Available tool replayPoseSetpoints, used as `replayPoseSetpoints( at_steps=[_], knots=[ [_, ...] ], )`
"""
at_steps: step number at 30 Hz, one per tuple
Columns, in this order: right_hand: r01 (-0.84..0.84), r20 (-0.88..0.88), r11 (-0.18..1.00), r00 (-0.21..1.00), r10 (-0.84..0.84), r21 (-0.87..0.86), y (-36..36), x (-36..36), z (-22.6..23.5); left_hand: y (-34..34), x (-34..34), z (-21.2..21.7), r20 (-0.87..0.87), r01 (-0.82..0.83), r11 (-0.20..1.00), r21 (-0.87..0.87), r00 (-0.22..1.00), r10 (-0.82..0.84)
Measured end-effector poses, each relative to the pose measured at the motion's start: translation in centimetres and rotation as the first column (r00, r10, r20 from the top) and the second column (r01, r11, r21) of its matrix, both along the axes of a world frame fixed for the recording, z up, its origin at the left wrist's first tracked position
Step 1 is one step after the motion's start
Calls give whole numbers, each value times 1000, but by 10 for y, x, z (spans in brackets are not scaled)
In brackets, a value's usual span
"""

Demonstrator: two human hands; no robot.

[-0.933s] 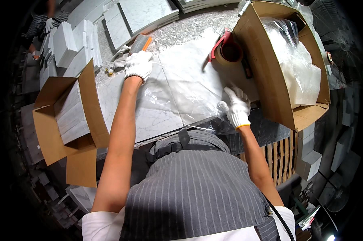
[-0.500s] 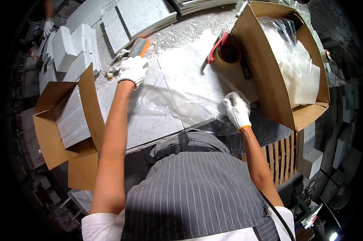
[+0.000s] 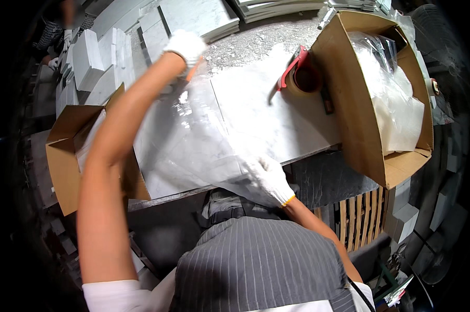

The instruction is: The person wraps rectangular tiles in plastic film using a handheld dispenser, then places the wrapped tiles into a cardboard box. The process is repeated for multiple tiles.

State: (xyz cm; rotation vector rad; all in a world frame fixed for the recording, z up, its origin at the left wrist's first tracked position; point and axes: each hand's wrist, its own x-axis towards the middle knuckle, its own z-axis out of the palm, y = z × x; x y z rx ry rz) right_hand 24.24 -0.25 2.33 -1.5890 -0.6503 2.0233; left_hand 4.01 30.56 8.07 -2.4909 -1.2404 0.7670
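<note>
Head view: a person in white gloves works a clear plastic bag over a pale marble slab on the desk.
Left hand (image 3: 184,46): clenched on the far edge of the clear plastic bag (image 3: 190,135), lifted above the far corner of the marble slab (image 3: 266,112); something orange shows at the glove, too hidden to name.
Right hand (image 3: 268,181): grasping the near corner of the bag, at the slab's near edge, close against the person's striped apron.
Bag: stretched taut between both hands, lying across the left half of the slab; whether the slab is inside it or merely under it cannot be told.
Stage, as a judgement: bag taken out and spread; the right half of the slab is bare, so covering looks partly done at most.
Tape dispenser (image 3: 297,73): red-handled, resting on the slab's far right corner, untouched; sealing appears not yet begun.
Right carton (image 3: 396,171): open, just right of the slab, holding more clear bags.
Left carton (image 3: 63,156): open, just left of the slab, with pale contents inside.
Beyond the slab: stacked pale tiles (image 3: 198,15).
</note>
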Motion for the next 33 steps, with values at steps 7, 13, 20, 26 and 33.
replayPoseSetpoints(
  at_steps=[7, 13, 20, 26, 33],
  knots=[
    [426, 155, 903, 897, -413, -61, -43, 26, -45, -37, 25, -75, 740, -352, 904, 242, 669, 63],
    [352, 178, 935, 923, -341, -39, -46, 34, -50, -143, 9, -108, 819, -223, 966, 129, 573, 22],
    [173, 399, 961, 883, -248, 215, -48, 55, -67, -213, -26, -139, 728, -666, 718, 203, 593, 344],
    [88, 486, 909, 822, -297, 407, -55, 55, -90, -245, -47, -167, 735, -867, 483, 125, 407, 541],
    [166, 448, 892, 817, -364, 421, -51, 46, -85, -251, -69, -149, 814, -840, 522, 146, 402, 420]
  ],
)
